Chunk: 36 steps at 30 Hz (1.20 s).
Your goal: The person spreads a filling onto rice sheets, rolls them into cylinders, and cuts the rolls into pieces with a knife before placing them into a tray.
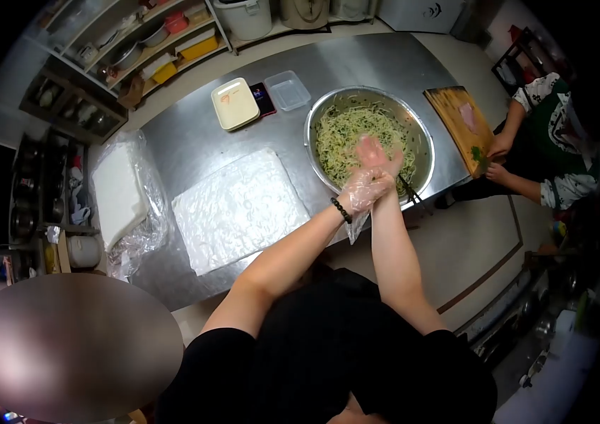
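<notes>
My left hand [369, 188] wears a clear plastic glove, with a dark beaded bracelet [341, 210] at the wrist. Its fingers are closed around my right wrist, on what looks like the cuff of a plastic glove; loose clear plastic [357, 227] hangs below. My right hand [379, 154] has its fingers spread, over a large steel bowl [428, 141] of shredded, pale yellow-green food [346, 138]. Dark chopsticks [413, 193] lean on the bowl's near right rim.
On the steel table [187, 152] lie a plastic-covered white sheet [240, 208], a bagged white stack [122, 191], a cream tray [235, 104], a phone [265, 100] and a clear container [288, 90]. Another person's hands [499, 159] are at a cutting board [455, 124] on the right.
</notes>
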Each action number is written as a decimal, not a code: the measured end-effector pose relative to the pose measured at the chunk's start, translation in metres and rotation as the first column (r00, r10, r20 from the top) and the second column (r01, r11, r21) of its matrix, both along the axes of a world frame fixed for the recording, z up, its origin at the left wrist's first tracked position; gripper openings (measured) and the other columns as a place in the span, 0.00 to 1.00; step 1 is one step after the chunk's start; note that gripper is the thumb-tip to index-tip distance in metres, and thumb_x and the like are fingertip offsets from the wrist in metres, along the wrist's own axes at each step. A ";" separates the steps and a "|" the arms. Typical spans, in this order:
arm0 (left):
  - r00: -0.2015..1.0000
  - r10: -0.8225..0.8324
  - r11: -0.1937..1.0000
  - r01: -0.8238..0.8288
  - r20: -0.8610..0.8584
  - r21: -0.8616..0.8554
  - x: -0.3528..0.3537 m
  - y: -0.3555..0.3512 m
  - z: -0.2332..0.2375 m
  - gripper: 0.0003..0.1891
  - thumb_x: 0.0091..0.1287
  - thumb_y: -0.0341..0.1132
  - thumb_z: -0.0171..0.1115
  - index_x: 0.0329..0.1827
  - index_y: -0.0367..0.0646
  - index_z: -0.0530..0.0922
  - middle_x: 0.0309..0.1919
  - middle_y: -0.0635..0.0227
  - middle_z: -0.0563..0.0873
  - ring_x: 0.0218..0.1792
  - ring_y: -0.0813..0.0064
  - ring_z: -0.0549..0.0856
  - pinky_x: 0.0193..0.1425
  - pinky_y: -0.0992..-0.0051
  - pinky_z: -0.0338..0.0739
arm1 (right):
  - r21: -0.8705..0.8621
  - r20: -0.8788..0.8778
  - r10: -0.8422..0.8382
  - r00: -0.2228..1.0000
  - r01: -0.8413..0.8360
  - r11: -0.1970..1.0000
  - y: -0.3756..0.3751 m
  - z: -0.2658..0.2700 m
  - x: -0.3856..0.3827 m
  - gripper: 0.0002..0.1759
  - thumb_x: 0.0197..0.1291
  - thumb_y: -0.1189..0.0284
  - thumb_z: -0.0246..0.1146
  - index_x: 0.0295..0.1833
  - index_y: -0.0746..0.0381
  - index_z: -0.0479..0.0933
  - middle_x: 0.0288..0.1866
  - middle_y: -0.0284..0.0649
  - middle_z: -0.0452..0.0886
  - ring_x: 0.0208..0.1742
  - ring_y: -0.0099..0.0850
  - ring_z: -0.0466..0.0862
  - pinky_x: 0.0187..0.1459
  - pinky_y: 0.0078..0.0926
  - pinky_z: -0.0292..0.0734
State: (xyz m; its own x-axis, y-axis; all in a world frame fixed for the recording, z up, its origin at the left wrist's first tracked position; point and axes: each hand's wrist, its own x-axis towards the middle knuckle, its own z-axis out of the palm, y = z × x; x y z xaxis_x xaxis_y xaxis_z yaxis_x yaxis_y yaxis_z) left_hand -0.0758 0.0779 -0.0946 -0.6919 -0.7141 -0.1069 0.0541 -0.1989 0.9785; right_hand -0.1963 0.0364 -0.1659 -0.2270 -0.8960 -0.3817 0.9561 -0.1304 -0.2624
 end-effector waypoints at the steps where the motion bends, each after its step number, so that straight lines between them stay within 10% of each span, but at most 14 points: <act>1: 1.000 -0.006 0.999 0.007 0.012 -0.037 0.001 -0.001 0.002 0.11 0.66 0.38 0.59 0.40 0.38 0.79 0.31 0.75 0.79 0.33 0.84 0.75 0.37 0.81 0.70 | -0.001 0.007 0.011 1.000 -0.011 1.000 -0.008 -0.023 -0.003 0.52 0.56 0.31 0.43 0.74 0.59 0.50 0.66 0.53 0.64 0.58 0.53 0.74 0.55 0.49 0.71; 3: 0.999 0.005 0.996 -0.001 0.051 -0.086 0.001 0.000 -0.006 0.12 0.66 0.39 0.59 0.40 0.37 0.79 0.31 0.75 0.79 0.33 0.84 0.75 0.37 0.81 0.71 | -0.969 -0.003 0.411 0.912 -0.105 0.226 -0.027 -0.066 -0.016 0.53 0.55 0.28 0.42 0.71 0.62 0.55 0.64 0.53 0.69 0.60 0.52 0.73 0.60 0.53 0.68; 4: 0.997 -0.005 0.991 0.015 0.080 -0.132 -0.004 0.003 -0.002 0.12 0.66 0.39 0.59 0.41 0.37 0.79 0.31 0.75 0.79 0.33 0.84 0.75 0.37 0.80 0.71 | -0.969 -0.005 0.391 0.920 -0.100 0.224 -0.023 -0.050 -0.014 0.53 0.55 0.28 0.42 0.71 0.62 0.55 0.64 0.53 0.69 0.60 0.52 0.73 0.60 0.53 0.68; 7: 0.998 -0.043 0.991 0.048 -0.040 0.128 -0.004 0.005 -0.022 0.12 0.68 0.34 0.59 0.51 0.38 0.78 0.39 0.73 0.81 0.34 0.86 0.78 0.37 0.85 0.73 | -0.213 -0.424 0.100 0.900 -0.207 0.955 0.011 0.020 0.016 0.54 0.54 0.27 0.37 0.68 0.63 0.61 0.63 0.53 0.72 0.66 0.46 0.68 0.64 0.55 0.62; 13: 0.990 0.006 1.000 -0.003 -0.144 0.016 -0.004 0.019 0.021 0.12 0.69 0.33 0.57 0.52 0.39 0.74 0.32 0.75 0.76 0.32 0.83 0.73 0.37 0.81 0.69 | 0.161 -0.446 0.190 0.875 -0.131 0.978 0.000 0.073 -0.031 0.33 0.62 0.40 0.51 0.49 0.59 0.77 0.33 0.38 0.80 0.33 0.27 0.79 0.36 0.29 0.78; 16: 0.978 0.071 0.996 -0.079 -0.196 -0.033 0.008 0.025 0.052 0.15 0.68 0.30 0.57 0.56 0.38 0.71 0.39 0.69 0.79 0.43 0.77 0.78 0.50 0.77 0.72 | 0.030 -0.945 -0.062 0.322 0.271 0.962 -0.027 0.111 -0.105 0.15 0.67 0.58 0.54 0.41 0.58 0.78 0.22 0.26 0.69 0.21 0.17 0.68 0.21 0.15 0.61; 17: 0.953 0.166 0.983 -0.140 -0.253 0.118 0.019 0.028 0.058 0.15 0.68 0.29 0.57 0.57 0.38 0.71 0.42 0.67 0.80 0.49 0.74 0.79 0.56 0.75 0.72 | -0.394 -0.904 -0.424 0.049 0.289 0.873 -0.090 0.030 -0.186 0.12 0.68 0.64 0.52 0.43 0.56 0.78 0.22 0.26 0.70 0.22 0.17 0.68 0.22 0.17 0.63; 18: 0.961 0.179 0.984 -0.170 -0.210 0.062 0.041 0.023 0.045 0.16 0.67 0.27 0.58 0.57 0.38 0.71 0.46 0.63 0.82 0.54 0.68 0.79 0.60 0.71 0.72 | -0.005 -0.997 -0.033 0.075 0.348 0.937 -0.072 0.069 -0.202 0.12 0.68 0.66 0.50 0.46 0.58 0.77 0.27 0.30 0.72 0.24 0.19 0.70 0.24 0.20 0.66; 20: 0.972 0.235 0.971 -0.233 -0.025 0.058 0.097 0.015 0.020 0.16 0.67 0.28 0.59 0.57 0.37 0.71 0.45 0.63 0.82 0.50 0.69 0.81 0.58 0.71 0.74 | -0.037 -0.876 0.086 -0.475 0.243 0.969 -0.092 0.022 -0.269 0.17 0.65 0.75 0.46 0.57 0.62 0.72 0.54 0.47 0.76 0.59 0.40 0.74 0.62 0.35 0.67; 22: 0.884 0.432 0.875 -0.459 0.179 0.155 0.154 0.023 0.000 0.17 0.67 0.31 0.60 0.57 0.37 0.72 0.44 0.64 0.82 0.47 0.71 0.82 0.55 0.72 0.75 | 0.111 -0.396 0.046 -0.917 0.002 0.994 -0.097 -0.041 -0.315 0.27 0.56 0.82 0.50 0.64 0.59 0.68 0.64 0.52 0.69 0.65 0.49 0.67 0.68 0.41 0.60; 24: 0.712 0.582 0.718 -0.677 0.393 0.162 0.217 0.045 -0.031 0.18 0.67 0.38 0.61 0.56 0.38 0.72 0.42 0.65 0.83 0.42 0.75 0.83 0.47 0.76 0.75 | 0.383 -0.458 0.095 -0.884 -0.100 0.918 -0.096 -0.043 -0.287 0.26 0.63 0.75 0.49 0.68 0.56 0.65 0.68 0.50 0.67 0.67 0.45 0.67 0.67 0.36 0.61; 25: 0.632 0.634 0.627 -0.757 0.445 0.183 0.251 0.060 -0.043 0.19 0.66 0.38 0.62 0.56 0.38 0.72 0.40 0.65 0.83 0.39 0.76 0.83 0.44 0.77 0.76 | 0.630 -0.749 0.482 -0.455 -0.262 0.731 -0.105 -0.040 -0.273 0.25 0.70 0.67 0.43 0.71 0.62 0.60 0.69 0.49 0.67 0.68 0.42 0.67 0.67 0.30 0.60; 32: -0.115 0.331 0.345 -0.909 0.937 -0.234 0.399 0.141 -0.068 0.16 0.59 0.37 0.55 0.47 0.39 0.79 0.33 0.64 0.85 0.31 0.74 0.85 0.33 0.74 0.78 | 0.444 -0.545 0.176 -0.820 -0.104 0.890 -0.122 -0.112 -0.331 0.23 0.69 0.68 0.47 0.68 0.61 0.64 0.63 0.47 0.73 0.60 0.37 0.73 0.61 0.29 0.65; 36: -0.051 0.204 0.548 -0.821 0.978 -0.157 0.429 0.135 -0.088 0.17 0.59 0.39 0.51 0.45 0.41 0.81 0.35 0.61 0.86 0.36 0.69 0.86 0.37 0.69 0.78 | 0.187 -0.570 0.049 -0.820 -0.072 0.980 -0.105 -0.094 -0.368 0.22 0.68 0.68 0.49 0.66 0.60 0.67 0.59 0.46 0.76 0.56 0.35 0.77 0.58 0.29 0.68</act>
